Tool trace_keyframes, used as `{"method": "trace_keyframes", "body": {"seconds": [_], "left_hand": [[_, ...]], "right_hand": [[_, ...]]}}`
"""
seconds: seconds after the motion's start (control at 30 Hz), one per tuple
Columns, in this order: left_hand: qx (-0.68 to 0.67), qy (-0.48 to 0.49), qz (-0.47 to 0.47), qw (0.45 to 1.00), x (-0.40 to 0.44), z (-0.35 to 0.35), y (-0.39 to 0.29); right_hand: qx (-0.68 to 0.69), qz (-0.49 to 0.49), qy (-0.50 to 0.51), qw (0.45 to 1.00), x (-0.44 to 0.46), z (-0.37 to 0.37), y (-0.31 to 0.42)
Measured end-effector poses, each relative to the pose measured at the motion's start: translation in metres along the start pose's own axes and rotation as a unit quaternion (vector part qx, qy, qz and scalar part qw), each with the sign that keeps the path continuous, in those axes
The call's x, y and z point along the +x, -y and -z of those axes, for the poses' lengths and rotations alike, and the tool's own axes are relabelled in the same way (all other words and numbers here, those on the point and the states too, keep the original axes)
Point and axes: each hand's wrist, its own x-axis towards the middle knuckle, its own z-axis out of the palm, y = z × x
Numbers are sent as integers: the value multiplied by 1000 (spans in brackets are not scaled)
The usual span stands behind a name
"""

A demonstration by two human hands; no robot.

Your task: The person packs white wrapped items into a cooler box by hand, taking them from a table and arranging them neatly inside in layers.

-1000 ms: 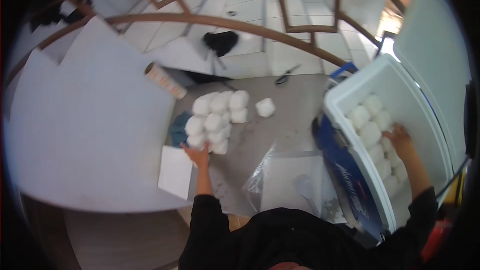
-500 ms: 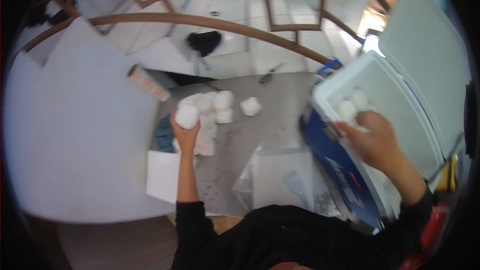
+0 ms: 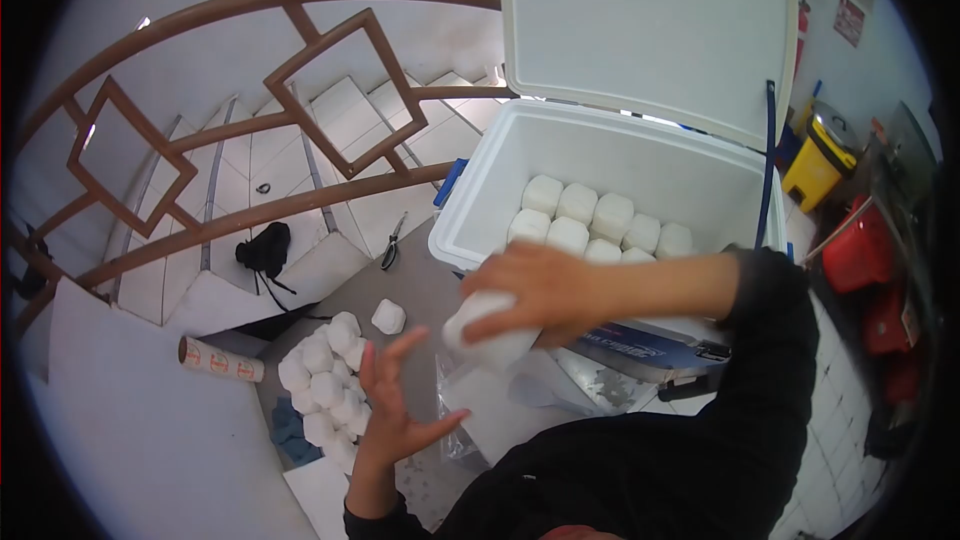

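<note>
My right hand is closed around a white rounded block, held in front of the cooler box. Fingers spread, my left hand is empty and faces the held block from the left. Inside the open cooler, similar white blocks sit side by side in rows. More of them form a pile on the grey surface, left of my left hand. One single white block lies apart from that pile.
A cardboard tube and blue cloth are near the pile. Scissors lie behind the single block. A clear plastic bag and pale scoop are close to my body. Behind stands a brown railing; the cooler's lid is raised.
The view has swung right towards the cooler. The block in my left hand is gone from it, and that hand is now open. My right hand has come out of the cooler and grips a block.
</note>
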Motion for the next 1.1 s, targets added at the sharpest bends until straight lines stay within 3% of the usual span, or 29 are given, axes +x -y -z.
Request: {"method": "trace_keyframes", "body": {"seconds": [0.03, 0.1, 0.17, 0.23, 0.3, 0.43, 0.57, 0.63, 0.7, 0.77, 0.9, 0.97, 1.0, 1.03, 1.07, 1.1], "left_hand": [[-1, 8, -3, 1000, -4, 9, 7], [225, -80, 212, 948, -27, 27, 33], [336, -128, 278, 891, -85, 53, 117], [463, -132, 408, 776, -181, 81, 209], [439, -129, 629, 628, -215, 85, 219], [521, -126, 572, 621, -247, 82, 231], [426, -150, 628, 634, -256, 102, 204], [314, -171, 535, 766, -320, 124, 229], [320, -193, 516, 771, -329, 123, 225], [292, -149, 668, 669, -336, 122, 221], [224, -185, 670, 683, -312, 129, 196], [143, -308, 576, 743, -282, 126, 172], [183, -311, 495, 790, -251, 120, 151], [220, -312, 414, 826, -204, 111, 126], [238, -303, 339, 859, -147, 95, 93], [220, -292, 257, 895, -91, 80, 60]], "right_hand": [[6, -14, 9, 1000, -11, 17, -15], [-32, -73, 26, 996, -45, 38, -50], [-86, -122, 125, 981, -89, 42, -81], [-83, -145, 314, 935, -132, 24, -106], [-126, -118, 340, 924, -183, -20, -130], [-158, -92, 349, 919, -203, -35, -132], [-196, -117, 378, 897, -202, -39, -131], [-214, -115, 373, 895, -200, -49, -136], [-230, -121, 367, 893, -194, -49, -132], [-201, -153, 394, 884, -184, -44, -128], [-186, -193, 393, 880, -134, 1, -117], [-132, -232, 263, 927, -101, 13, -115], [-14, -236, 144, 961, -79, 10, -107], [107, -234, 25, 966, -52, 6, -95], [195, -275, -14, 941, -16, 13, -61], [282, -247, -41, 926, 6, 3, -36]]}}
